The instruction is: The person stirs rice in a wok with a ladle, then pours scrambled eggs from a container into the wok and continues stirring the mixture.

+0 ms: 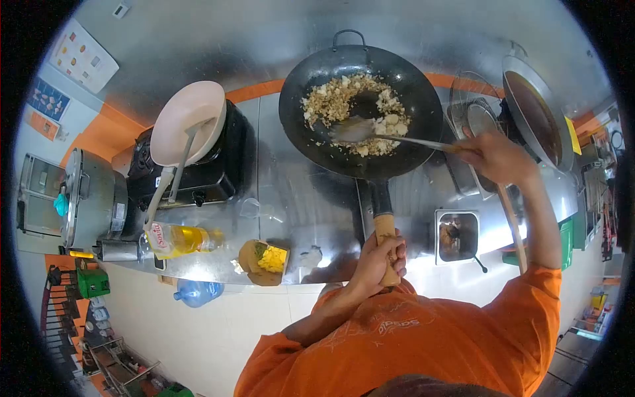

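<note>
While the left hand [382,259] grips the rice-filled wok [360,99], the right hand [497,155] clasps a spatula [370,132].

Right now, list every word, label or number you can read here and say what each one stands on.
None reads with certainty.
Oil bottle: red label, lettering blurred.
Orange shirt: faint print on the chest, unreadable.
Wall posters: pictures and text too small.
The left hand grips the wok handle; the right hand holds the ladle; neither shows text.
</note>
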Demonstrator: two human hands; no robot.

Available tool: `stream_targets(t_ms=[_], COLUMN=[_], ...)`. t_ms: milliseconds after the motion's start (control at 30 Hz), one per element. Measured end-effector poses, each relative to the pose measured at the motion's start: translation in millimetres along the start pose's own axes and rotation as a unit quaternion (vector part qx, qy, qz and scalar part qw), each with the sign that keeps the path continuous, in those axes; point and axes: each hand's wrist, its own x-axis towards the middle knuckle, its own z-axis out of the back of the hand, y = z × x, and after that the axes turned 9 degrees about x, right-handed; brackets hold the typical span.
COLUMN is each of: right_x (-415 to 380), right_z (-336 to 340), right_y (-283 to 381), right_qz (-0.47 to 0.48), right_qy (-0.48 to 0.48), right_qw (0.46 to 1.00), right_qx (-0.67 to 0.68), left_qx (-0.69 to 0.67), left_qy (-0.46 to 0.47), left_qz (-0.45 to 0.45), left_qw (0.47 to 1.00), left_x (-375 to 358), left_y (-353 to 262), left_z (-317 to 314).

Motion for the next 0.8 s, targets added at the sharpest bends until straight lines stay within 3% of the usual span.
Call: stream_targets(t_ms=[33,167,200,233,300,367,433,467,567,600,633,700,733,800], right_x=[3.2,8.8,-15.0,-9.5,3.2,19.5,4.9,-11.7,11.6,20.1,13.4,-5.6,-14.2,5.4], right_z=[-11.3,-2.6,18.0,15.4,-19.0,-28.7,6.0,18.5,-10.1,-15.5,-8.1,17.9,20.7,5.2], right_y=[-6.6,-20.6,10.2,9.1,-6.0,-20.5,-7.4,2.9,1.5,4.2,5.9,13.4,3.7,9.4], right_qz=[0.072,0.028,-0.022,-0.020,0.098,0.090,-0.047,-0.010,0.074,0.033,0.034,-0.061,0.019,0.014], right_qy=[-0.017,-0.038,0.028,0.023,-0.047,-0.095,0.011,0.057,-0.023,-0.073,-0.076,0.040,0.055,0.012], right_qw=[0.997,0.998,0.999,0.999,0.994,0.991,0.998,0.998,0.997,0.997,0.996,0.995,0.998,1.000], right_qx=[0.006,-0.046,-0.038,-0.040,0.023,0.021,-0.051,-0.014,0.000,-0.004,-0.004,-0.061,-0.033,-0.014], left_qx=[-0.021,0.001,-0.003,-0.008,-0.017,-0.022,-0.005,-0.004,-0.018,-0.015,-0.010,-0.008,-0.012,-0.018], left_qy=[0.012,-0.010,-0.004,0.003,-0.005,-0.011,-0.003,-0.001,0.004,-0.006,-0.013,-0.004,0.003,0.002], left_qz=[0.006,0.001,-0.008,-0.015,-0.009,-0.005,-0.008,-0.011,-0.009,-0.008,-0.013,-0.021,-0.022,-0.022], left_qw=[1.000,1.000,1.000,1.000,1.000,1.000,1.000,1.000,1.000,1.000,1.000,1.000,1.000,1.000], left_x=[-1.1,-10.6,-12.6,-12.7,-8.4,-11.4,-13.9,-12.3,-15.0,-13.9,-11.6,-14.5,-14.9,-8.4], left_y=[4.3,-3.1,-5.0,-6.0,-2.3,2.0,-4.3,-6.6,3.3,4.1,1.0,-4.3,-5.4,-1.6], left_z=[0.2,-6.0,-6.3,-7.0,-8.4,-7.9,-5.3,-6.2,-8.6,-10.0,-10.4,-9.1,-9.4,-9.2])
